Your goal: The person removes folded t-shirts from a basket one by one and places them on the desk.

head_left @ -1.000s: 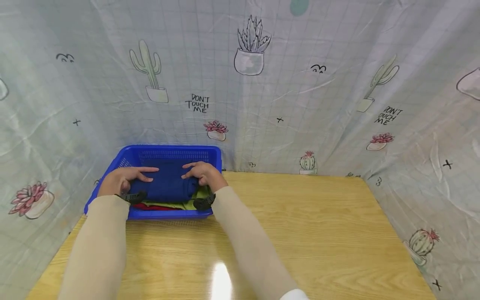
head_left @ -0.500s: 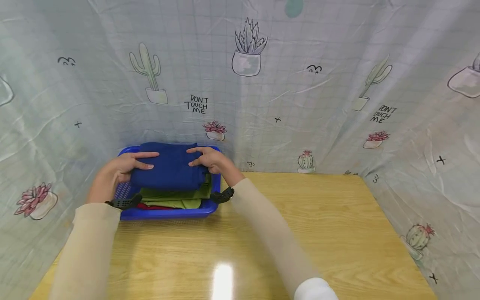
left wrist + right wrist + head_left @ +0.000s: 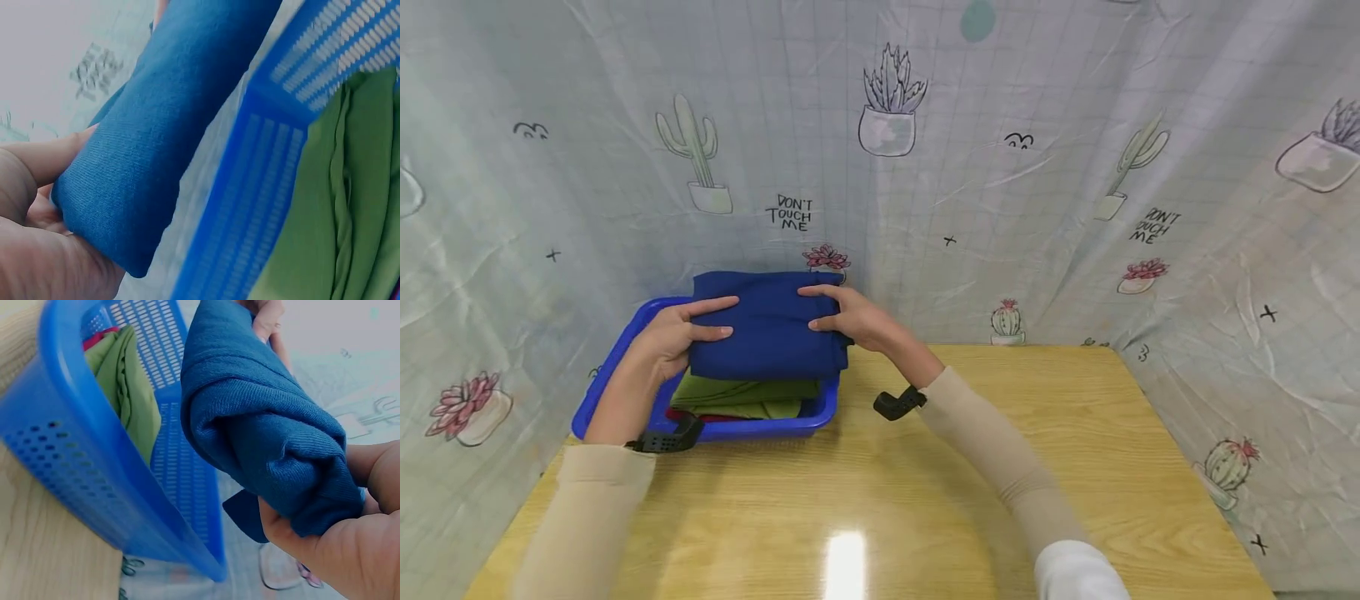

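A folded dark blue garment [image 3: 767,333] is held up above the blue plastic basket [image 3: 700,429], its right end past the basket's right rim. My left hand [image 3: 673,337] grips its left end, thumb and fingers on either side of the cloth. The right hand [image 3: 861,317] grips the opposite end, where the right wrist view shows rolled, bunched layers of the garment [image 3: 262,425]. Below, folded green cloth [image 3: 331,206] lies inside the basket, with a strip of red cloth [image 3: 679,413] under it.
The basket stands at the back left of a wooden table [image 3: 1000,467], against a hanging sheet [image 3: 955,167] printed with cacti. This sheet also closes off both sides. A black wrist strap [image 3: 898,403] sits on the right wrist.
Both hands have lifted the blue garment up out of the basket and shifted it to the right. The green cloth beneath has come into fuller view.
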The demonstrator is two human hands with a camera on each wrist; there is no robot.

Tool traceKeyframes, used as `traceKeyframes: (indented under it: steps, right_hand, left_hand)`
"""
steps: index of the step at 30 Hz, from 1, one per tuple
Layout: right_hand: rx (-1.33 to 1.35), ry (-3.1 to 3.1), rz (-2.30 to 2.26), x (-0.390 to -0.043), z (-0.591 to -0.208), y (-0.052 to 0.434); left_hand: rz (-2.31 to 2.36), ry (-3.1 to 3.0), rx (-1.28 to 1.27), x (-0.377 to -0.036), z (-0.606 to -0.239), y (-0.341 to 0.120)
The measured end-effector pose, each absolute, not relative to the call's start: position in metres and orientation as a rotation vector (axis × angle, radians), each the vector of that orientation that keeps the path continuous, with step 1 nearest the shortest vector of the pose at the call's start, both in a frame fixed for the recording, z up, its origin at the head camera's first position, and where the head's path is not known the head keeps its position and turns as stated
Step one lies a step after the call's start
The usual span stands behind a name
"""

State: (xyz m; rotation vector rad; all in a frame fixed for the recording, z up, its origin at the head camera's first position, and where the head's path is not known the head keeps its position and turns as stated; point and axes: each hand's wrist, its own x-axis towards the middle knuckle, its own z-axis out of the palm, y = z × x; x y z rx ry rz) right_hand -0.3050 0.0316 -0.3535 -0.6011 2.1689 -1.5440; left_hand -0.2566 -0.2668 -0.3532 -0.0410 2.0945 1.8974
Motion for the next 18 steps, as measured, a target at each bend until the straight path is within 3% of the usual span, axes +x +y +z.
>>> traceKeyframes:
  steps: [18]
  right_hand:
    - [-0.679, 2.402, -1.45, -0.272, -0.348, 0.119]
  left_hand:
    - [1.962, 2.192, 0.037, -0.236, -0.354, -0.182]
